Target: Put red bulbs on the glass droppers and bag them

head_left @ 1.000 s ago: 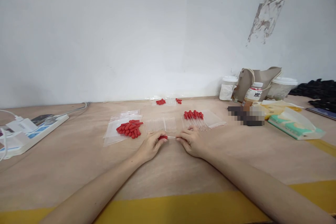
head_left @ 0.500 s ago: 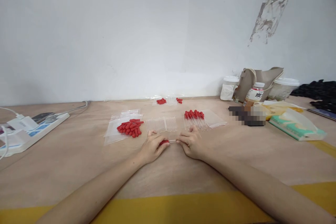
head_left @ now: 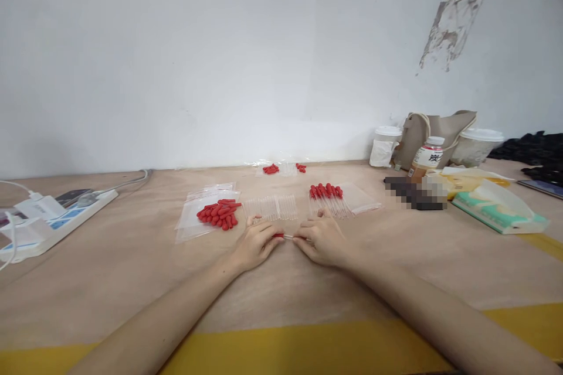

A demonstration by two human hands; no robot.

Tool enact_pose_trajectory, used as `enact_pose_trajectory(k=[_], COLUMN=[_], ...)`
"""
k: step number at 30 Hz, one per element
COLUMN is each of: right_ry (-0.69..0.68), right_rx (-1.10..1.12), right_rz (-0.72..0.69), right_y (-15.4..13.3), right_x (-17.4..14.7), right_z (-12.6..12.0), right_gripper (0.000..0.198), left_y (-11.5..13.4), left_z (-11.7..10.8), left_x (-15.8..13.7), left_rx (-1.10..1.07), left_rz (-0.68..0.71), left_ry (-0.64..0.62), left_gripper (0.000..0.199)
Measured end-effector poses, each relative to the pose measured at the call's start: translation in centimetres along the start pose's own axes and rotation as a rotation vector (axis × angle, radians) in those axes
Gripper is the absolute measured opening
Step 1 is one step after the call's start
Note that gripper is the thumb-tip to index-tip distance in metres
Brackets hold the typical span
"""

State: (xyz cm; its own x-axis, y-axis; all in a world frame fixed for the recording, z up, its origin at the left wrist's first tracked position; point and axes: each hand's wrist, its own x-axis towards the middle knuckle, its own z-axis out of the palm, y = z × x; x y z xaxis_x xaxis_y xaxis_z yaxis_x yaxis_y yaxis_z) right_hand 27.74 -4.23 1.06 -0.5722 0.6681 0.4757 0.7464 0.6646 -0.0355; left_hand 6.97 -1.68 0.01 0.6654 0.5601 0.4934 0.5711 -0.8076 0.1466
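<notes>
Red rubber bulb (head_left: pixel 278 235) and clear tube (head_left: pixel 289 237) lie end to end between the two hands, low over the near middle of the table (head_left: pixel 281 299); left hand (head_left: pixel 259 244) is clamped on the bulb, thumb and fingers covering most of it; right hand (head_left: pixel 323 238) pinches the tube at its far end, only a short length showing; whether the tube sits inside the bulb's mouth cannot be told. Beyond the left hand, a pile of red bulbs (head_left: pixel 217 215) rests on clear plastic bags (head_left: pixel 187 225); a row of bare tubes (head_left: pixel 270 207) lies beyond and between the hands; red-capped tubes (head_left: pixel 326 191) lie beyond the right hand, beside another clear bag (head_left: pixel 364 200); farther right stand a labelled bottle (head_left: pixel 427 157) and a tissue pack (head_left: pixel 499 211); at far left, a power strip (head_left: pixel 85 214) with plugs inserted.
</notes>
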Motion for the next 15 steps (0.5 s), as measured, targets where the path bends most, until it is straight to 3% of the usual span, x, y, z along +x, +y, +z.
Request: enact_pose_trajectory(k=[3,6,10,15], right_ry=[-0.026,0.026,0.116,0.04], right_rx=[0.007,0.04,0.04,-0.024], right_rz=[0.102,0.4,0.785,0.928], right_y=[0.4,2.3,6.1,8.9], right_x=[-0.3,-0.1,1.1,3.2], right_z=[-0.5,-0.7,-0.7,-0.1], right_gripper=[0.021,0.027,0.032,0.032], left_y=[0.1,0.1,0.4,1.0], left_z=[0.0,-0.1,-0.3,-0.4], left_x=[-0.3,-0.4,-0.3,-0.1], left_rx=[0.017,-0.014,-0.153,-0.269], left_rz=[-0.026,-0.098,-0.075,-0.016], left_ry=[0.079,0.126,-0.016,-0.183], left_gripper=[0.025,0.031,0.018,0.028])
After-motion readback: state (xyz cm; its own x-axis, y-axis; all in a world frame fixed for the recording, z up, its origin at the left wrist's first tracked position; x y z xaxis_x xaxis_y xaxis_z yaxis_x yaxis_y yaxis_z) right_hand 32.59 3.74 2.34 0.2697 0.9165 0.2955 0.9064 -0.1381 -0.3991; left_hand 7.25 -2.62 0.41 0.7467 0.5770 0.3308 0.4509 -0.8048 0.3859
